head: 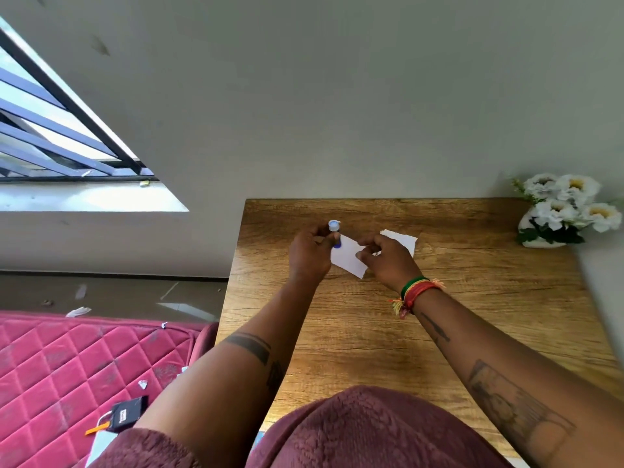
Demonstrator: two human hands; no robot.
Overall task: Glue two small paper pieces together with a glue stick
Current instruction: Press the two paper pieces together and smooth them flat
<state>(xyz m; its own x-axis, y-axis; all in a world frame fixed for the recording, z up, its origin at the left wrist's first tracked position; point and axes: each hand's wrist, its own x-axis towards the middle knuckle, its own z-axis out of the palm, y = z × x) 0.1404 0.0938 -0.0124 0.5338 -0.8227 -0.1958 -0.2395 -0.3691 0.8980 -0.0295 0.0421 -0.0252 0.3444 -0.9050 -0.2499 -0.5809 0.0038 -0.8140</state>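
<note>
My left hand (309, 255) holds a small glue stick (335, 231) with a pale blue end pointing up and its blue lower end against the top left corner of a white paper piece (347, 258). My right hand (388, 260) pinches the right edge of that paper, holding it just above the wooden table (371, 332). A second white paper piece (403, 239) lies on the table behind my right hand, partly hidden by it.
A white vase of white flowers (567, 211) stands at the table's far right corner by the wall. Left of the table, a red quilted mattress (67, 366) carries paper scraps, a dark small box and a cable.
</note>
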